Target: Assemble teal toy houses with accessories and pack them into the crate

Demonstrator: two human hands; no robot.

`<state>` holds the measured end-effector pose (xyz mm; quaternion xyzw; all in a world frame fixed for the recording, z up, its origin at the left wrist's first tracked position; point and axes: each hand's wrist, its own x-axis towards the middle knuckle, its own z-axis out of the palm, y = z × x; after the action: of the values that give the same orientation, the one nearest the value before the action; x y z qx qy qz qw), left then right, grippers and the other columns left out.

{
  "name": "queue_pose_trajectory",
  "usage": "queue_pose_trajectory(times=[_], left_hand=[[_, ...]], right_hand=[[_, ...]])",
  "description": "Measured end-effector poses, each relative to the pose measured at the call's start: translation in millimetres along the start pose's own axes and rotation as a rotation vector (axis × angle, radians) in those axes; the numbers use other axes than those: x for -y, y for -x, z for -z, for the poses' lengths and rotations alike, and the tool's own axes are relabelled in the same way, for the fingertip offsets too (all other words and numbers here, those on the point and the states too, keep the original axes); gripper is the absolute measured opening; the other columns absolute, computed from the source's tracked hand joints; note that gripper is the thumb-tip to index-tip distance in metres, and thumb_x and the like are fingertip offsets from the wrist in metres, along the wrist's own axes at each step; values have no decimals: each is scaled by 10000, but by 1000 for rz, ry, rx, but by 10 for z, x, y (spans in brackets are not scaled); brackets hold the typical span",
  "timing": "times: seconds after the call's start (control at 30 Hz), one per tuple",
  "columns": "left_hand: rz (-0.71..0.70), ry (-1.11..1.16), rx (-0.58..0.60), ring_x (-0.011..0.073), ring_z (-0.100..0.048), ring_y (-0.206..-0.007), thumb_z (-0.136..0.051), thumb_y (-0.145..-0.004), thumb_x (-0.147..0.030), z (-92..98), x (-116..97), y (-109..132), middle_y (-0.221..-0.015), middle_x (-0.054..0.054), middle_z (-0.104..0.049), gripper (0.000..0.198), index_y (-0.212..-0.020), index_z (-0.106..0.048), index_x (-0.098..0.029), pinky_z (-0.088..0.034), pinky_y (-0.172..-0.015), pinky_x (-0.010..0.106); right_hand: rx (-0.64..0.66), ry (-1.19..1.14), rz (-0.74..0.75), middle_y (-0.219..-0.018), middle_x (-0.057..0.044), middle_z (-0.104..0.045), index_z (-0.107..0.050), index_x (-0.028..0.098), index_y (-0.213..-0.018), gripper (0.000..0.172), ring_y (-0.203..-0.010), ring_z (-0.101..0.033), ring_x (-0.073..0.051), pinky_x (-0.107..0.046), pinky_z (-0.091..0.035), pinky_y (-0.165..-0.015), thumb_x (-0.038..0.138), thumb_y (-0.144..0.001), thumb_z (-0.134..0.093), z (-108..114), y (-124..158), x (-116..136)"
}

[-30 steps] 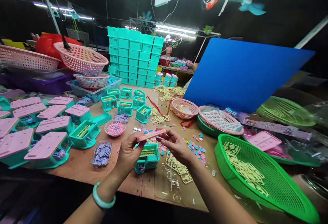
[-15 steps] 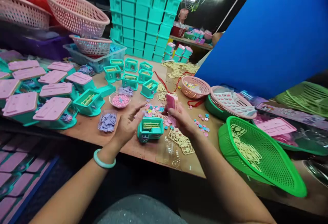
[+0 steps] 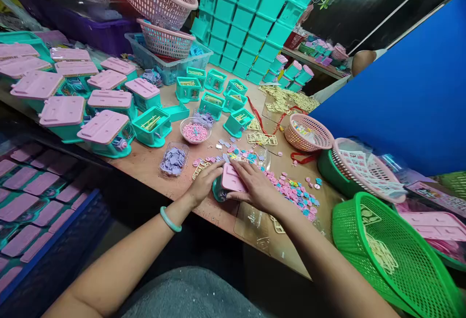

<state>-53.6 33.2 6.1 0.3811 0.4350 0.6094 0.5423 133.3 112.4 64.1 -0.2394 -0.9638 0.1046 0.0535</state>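
A pink lid (image 3: pixel 231 180) lies over a small teal plastic box (image 3: pixel 218 192) near the table's front edge. My right hand (image 3: pixel 257 187) grips the lid from the right, fingers across its top and thumb along its near edge. My left hand (image 3: pixel 204 184) is closed against the left side of the teal box, fingertips at the lid's far left corner. The inside of the box is hidden. Small pink and blue pieces (image 3: pixel 291 194) are scattered beside my right hand. A clear tub of purple pieces (image 3: pixel 174 160) stands left of my left hand.
Pink-lidded teal boxes (image 3: pixel 105 126) crowd the left; open teal boxes (image 3: pixel 213 106) stand farther back. Behind them rises a stack of teal boxes (image 3: pixel 251 22). A bowl of pink pieces (image 3: pixel 195 131) is mid-table. A green basket (image 3: pixel 407 250) and pink basket (image 3: pixel 309 133) occupy the right.
My right hand has brought the pink lid down and left onto the teal box. My left hand has closed in on the box's side. The view has turned left.
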Motion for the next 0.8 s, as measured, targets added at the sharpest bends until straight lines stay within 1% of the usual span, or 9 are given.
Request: queue_pose_trajectory(times=[0.13, 0.23, 0.3, 0.37, 0.43, 0.47, 0.53, 0.7, 0.8], left_hand=[[-70, -101, 42, 300, -491, -1406, -616, -895, -430, -44, -7, 1, -1483, 118, -583, 559, -1383, -609, -158, -332, -1210, 439], [-77, -118, 54, 294, -472, -1421, -588, -915, -470, -43, 49, -17, -1499, 110, -568, 556, -1384, -603, -171, -314, -1220, 433], [-67, -112, 62, 299, -464, -1425, -603, -908, -484, -19, 81, -35, -1510, 114, -555, 574, -1390, -589, -173, -312, -1218, 444], [-40, -97, 75, 312, -470, -1416, -639, -886, -495, 19, 90, -51, -1510, 126, -551, 619, -1409, -564, -171, -323, -1207, 461], [2, -84, 104, 319, -467, -1416, -659, -875, -517, 66, 62, -58, -1500, 128, -559, 652, -1426, -548, -185, -323, -1204, 470], [19, -75, 128, 322, -452, -1429, -664, -872, -530, 90, 29, -56, -1500, 128, -558, 666, -1435, -542, -196, -309, -1210, 474], [43, -53, 205, 339, -399, -1467, -706, -849, -527, 130, -78, -31, -1532, 140, -516, 734, -1484, -495, -225, -277, -1223, 495], [77, -42, 429, 412, -315, -1502, -939, -619, -291, 94, -492, 153, -1701, 129, -185, 1247, -1607, -186, -406, -341, -1178, 567], [105, -13, 466, 414, -373, -1469, -935, -626, -313, 15, -644, 308, -1685, 126, -230, 1231, -1604, -192, -394, -372, -1167, 547]], right_hand=[[15, 99, -42, -1518, -209, -464, -253, 175, -1606, 958, -1311, -473, -416, -617, -408, -1084, 730, -882, -544, -93, -9, 96], [-2, 97, -70, -1540, -211, -439, -256, 159, -1604, 1017, -1344, -439, -429, -629, -369, -1120, 755, -844, -576, -137, -20, 116], [-25, 33, -22, -1583, -195, -381, -183, 189, -1624, 1104, -1411, -376, -422, -630, -324, -1161, 756, -795, -642, -149, 14, 69], [-40, -49, 31, -1649, -174, -252, -106, 234, -1635, 1162, -1498, -253, -409, -633, -256, -1202, 707, -766, -716, -155, 91, -13], [-45, -153, 34, -1674, -160, -159, -109, 270, -1632, 1102, -1542, -160, -386, -621, -229, -1219, 601, -798, -748, -145, 190, -99], [-45, -218, 15, -1667, -158, -165, -141, 280, -1625, 1042, -1547, -156, -373, -610, -236, -1221, 544, -820, -748, -124, 236, -133], [-41, -375, -61, -1632, -150, -253, -210, 296, -1604, 954, -1528, -233, -348, -578, -270, -1218, 473, -836, -749, -32, 304, -168], [18, -818, -278, -1495, -121, -472, -382, 298, -1485, 917, -1370, -480, -324, -508, -433, -1122, 523, -724, -841, 404, 338, -74], [5, -1066, -265, -1416, -120, -527, -435, 279, -1417, 842, -1230, -585, -292, -462, -525, -1001, 616, -736, -799, 518, 376, 37]])
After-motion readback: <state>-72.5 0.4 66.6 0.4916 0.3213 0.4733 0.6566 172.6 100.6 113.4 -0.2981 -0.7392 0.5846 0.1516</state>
